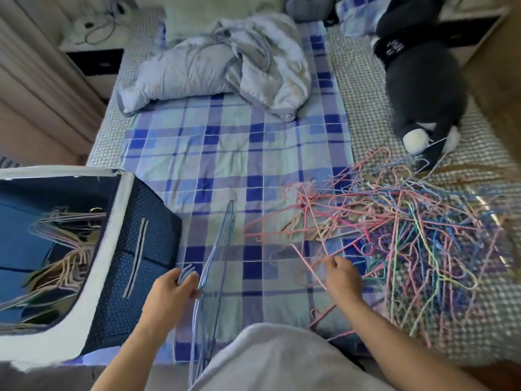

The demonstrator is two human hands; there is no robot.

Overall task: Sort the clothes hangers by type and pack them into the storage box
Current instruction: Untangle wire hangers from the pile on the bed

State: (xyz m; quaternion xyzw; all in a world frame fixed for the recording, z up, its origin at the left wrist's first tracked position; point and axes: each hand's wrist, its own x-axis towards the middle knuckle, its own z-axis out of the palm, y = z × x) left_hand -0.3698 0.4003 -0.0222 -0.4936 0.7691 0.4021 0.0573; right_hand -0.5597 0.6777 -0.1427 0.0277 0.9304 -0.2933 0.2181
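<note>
A tangled heap of thin wire hangers [417, 235] in pink, blue, green and yellow lies on the right side of the bed. My left hand [173, 289] grips the hooks of a small bunch of blue hangers [217, 249], held edge-on above the checked sheet. My right hand [342, 273] pinches a pink hanger [308, 263] at the heap's near edge. The dark blue storage box [112, 249] with a white rim stands open at the left, with several hangers lying inside it.
A crumpled pale quilt [225, 63] lies at the head of the bed. A dark plush toy [423, 88] rests at the far right, touching the heap. The checked sheet [225, 153] spreads between box and heap.
</note>
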